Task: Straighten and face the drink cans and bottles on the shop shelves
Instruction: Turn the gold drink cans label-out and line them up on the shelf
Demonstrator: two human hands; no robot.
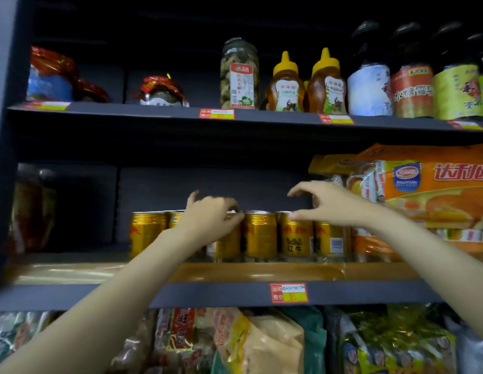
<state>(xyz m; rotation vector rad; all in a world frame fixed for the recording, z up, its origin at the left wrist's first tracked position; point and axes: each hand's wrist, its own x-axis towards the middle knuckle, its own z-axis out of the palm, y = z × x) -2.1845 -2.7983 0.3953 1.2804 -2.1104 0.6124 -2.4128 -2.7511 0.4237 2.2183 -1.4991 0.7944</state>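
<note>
Along the front edge of the middle shelf [235,294] stands the row of gold cans [260,234], where the left hand [208,215] closes its fingers [236,217] over one can's top, likely to turn its label forward, while the right hand [329,202] hovers open above the neighbouring cans.

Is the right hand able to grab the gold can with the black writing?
Probably yes. The right hand hovers open just above that can, which stands in the front row with nothing in front of it or over its top.
</note>
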